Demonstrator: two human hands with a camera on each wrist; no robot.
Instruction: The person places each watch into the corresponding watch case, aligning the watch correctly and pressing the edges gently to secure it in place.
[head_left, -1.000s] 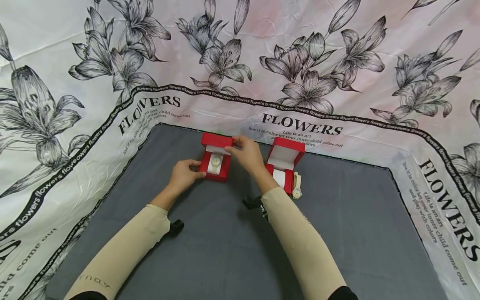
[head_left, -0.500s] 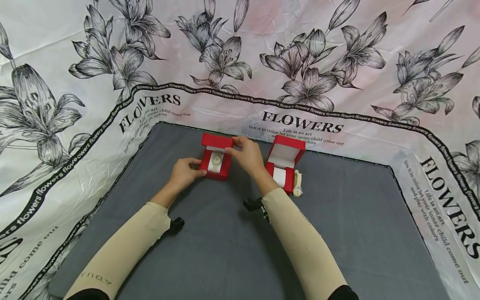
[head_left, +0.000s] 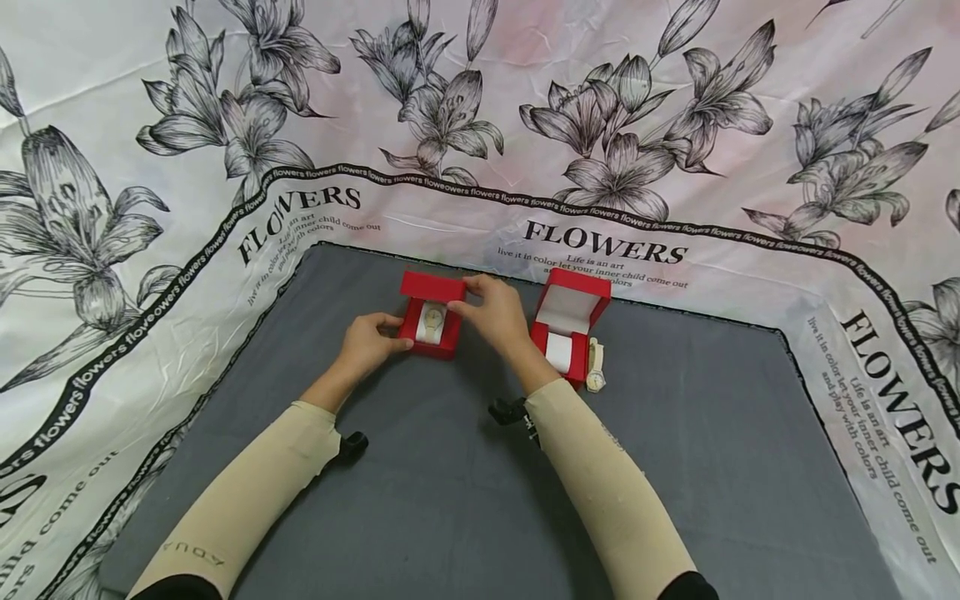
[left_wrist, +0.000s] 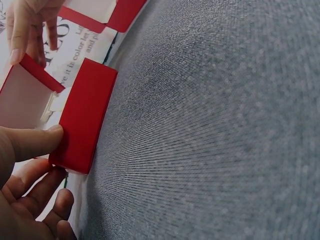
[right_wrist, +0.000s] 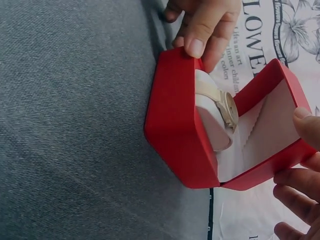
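A red watch box point(head_left: 438, 350) sits toward the back of the grey mat, its hinged lid point(head_left: 433, 287) partly raised. Inside, a pale-strapped watch point(right_wrist: 222, 102) is wrapped round a white cushion point(right_wrist: 212, 130). My left hand point(head_left: 369, 343) pinches the left side of the box base, thumb in front, as the left wrist view point(left_wrist: 82, 117) of the red base confirms. At the lid's right edge, my right hand point(head_left: 495, 310) grips it between thumb and fingers.
To the right stands a second red watch box point(head_left: 576, 287) with its lid up and a bare white cushion point(head_left: 558, 352). Another pale watch point(head_left: 596, 367) lies against its right side. A flower-printed cloth point(head_left: 450, 225) rises behind the mat point(head_left: 435, 500).
The lid of the left box has tipped slightly forward and down with my right hand on it. My left hand keeps its hold on the base.
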